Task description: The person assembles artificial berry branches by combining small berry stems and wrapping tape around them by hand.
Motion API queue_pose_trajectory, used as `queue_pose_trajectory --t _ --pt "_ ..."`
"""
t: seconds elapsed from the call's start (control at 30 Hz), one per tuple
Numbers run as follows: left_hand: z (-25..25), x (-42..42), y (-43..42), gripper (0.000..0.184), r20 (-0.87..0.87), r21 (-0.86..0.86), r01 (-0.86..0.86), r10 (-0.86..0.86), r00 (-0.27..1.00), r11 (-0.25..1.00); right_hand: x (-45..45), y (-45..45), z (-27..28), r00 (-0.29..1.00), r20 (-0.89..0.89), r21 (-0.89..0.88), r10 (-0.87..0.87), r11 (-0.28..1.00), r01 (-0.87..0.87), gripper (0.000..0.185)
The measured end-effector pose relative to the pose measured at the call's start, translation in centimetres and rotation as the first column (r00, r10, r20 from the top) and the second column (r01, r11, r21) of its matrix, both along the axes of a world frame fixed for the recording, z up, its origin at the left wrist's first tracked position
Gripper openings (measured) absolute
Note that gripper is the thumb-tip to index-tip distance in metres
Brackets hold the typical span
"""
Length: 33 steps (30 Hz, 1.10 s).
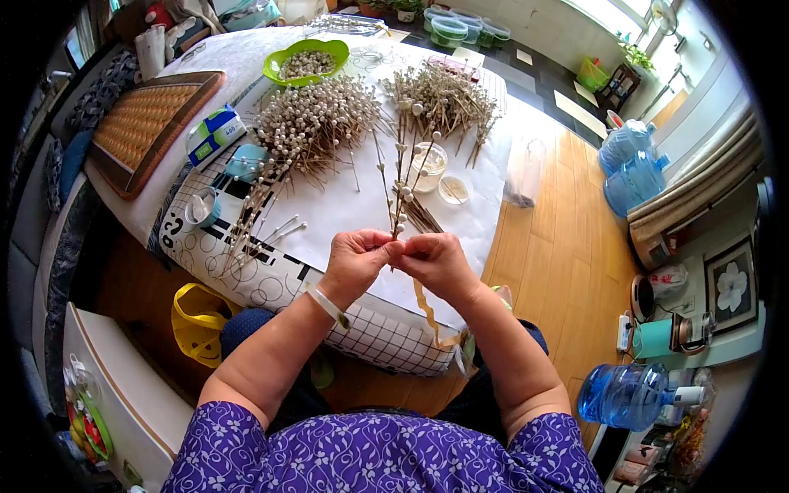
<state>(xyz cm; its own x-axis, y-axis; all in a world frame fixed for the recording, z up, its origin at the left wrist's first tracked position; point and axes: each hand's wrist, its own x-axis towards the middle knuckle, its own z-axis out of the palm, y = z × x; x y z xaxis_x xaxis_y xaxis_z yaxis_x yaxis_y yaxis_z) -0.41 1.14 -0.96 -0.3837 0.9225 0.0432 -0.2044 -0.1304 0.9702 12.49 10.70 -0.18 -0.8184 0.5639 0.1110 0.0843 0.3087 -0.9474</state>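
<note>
Purple shirt with white floral print (378, 456), worn, nearest the camera; bare forearms reach forward from its short sleeves.

Items, left to right:
Yellow bag (197, 345), beside the table.
Small cup (202, 207), holding something white.
Tissue pack (215, 135), blue and green, near a light blue container (246, 162).
Loose white-tipped stems (283, 232), strewn at the near left of a white sheet (353, 214).
Green bowl (339, 56), filled with pale beads or buds, too small to tell.
Larger heap of budded stems (316, 123).
Left hand (357, 261): thumb and forefinger closed in a pinch on the base of a white-budded spray (403, 191), which stands roughly upright between the hands above the table's near edge.
Right hand (436, 261): thumb and fingertips together at the same base, apparently pinching a tan strip (423, 308) there; its loose end dangles below.
Clear tub (427, 182), lid (454, 190) lying just beside.
Second heap of stems (448, 99).

Progress, as judged: several stems gathered into one spray; binding at the base seems unfinished, the strip's tail being free; both heaps remain loose stock, much of the work apparently left
</note>
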Motion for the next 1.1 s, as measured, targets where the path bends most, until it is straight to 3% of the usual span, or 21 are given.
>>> queue_pose_trajectory --t 0.07,0.2,0.33,0.43,0.5,0.7,0.8,0.93,1.0,1.1 --pt "-0.5 0.2 0.2 0.01 0.023 0.011 -0.005 0.005 1.0 1.0 -0.1 -0.6 0.7 0.998 0.042 0.119 -0.054 0.992 0.049 0.016" --pt "0.0 0.0 0.1 0.007 0.054 -0.01 0.019 -0.018 0.998 1.0 -0.4 -1.0 0.2 0.997 -0.036 0.18 -0.064 0.981 0.07 0.016" --pt "-0.6 -0.4 0.2 0.008 0.073 0.003 0.05 -0.05 0.996 0.999 -0.4 -0.9 0.5 0.997 0.001 0.208 -0.073 0.975 0.071 0.016" --pt "-0.6 -0.2 0.1 0.011 0.028 -0.014 0.069 -0.069 0.997 0.998 -0.1 -0.8 0.7 0.997 0.029 0.126 -0.071 0.99 0.067 0.016" --pt "-0.8 0.3 0.0 0.016 0.019 0.056 0.114 -0.115 0.993 0.992 -0.1 -0.6 0.1 0.996 -0.084 -0.022 -0.033 0.999 0.031 0.016" --pt "-0.3 -0.1 -0.3 0.014 -0.023 0.02 0.072 -0.071 0.997 0.997 0.0 0.1 -0.8 0.999 0.032 0.029 -0.029 0.999 0.028 0.018" --pt "0.2 -0.3 -0.4 0.012 0.015 0.0 0.074 -0.074 0.997 0.997 -0.1 0.0 -1.0 1.0 -0.023 -0.014 -0.005 1.0 0.005 0.018" --pt "0.8 -0.1 -0.6 0.009 0.096 -0.033 0.069 -0.065 0.993 0.997 -0.1 -0.2 -0.6 0.999 0.038 0.026 0.009 1.0 -0.01 0.018" --pt "0.0 -0.2 -0.4 0.008 0.101 -0.025 0.064 -0.061 0.993 0.998 -0.5 -0.7 -0.7 0.995 -0.105 -0.039 -0.002 0.999 -0.002 0.018" --pt "-0.7 -0.4 0.0 0.008 0.105 -0.006 0.069 -0.068 0.992 0.998 -0.2 -1.0 0.6 1.0 -0.022 0.057 0.004 0.998 -0.002 0.017"
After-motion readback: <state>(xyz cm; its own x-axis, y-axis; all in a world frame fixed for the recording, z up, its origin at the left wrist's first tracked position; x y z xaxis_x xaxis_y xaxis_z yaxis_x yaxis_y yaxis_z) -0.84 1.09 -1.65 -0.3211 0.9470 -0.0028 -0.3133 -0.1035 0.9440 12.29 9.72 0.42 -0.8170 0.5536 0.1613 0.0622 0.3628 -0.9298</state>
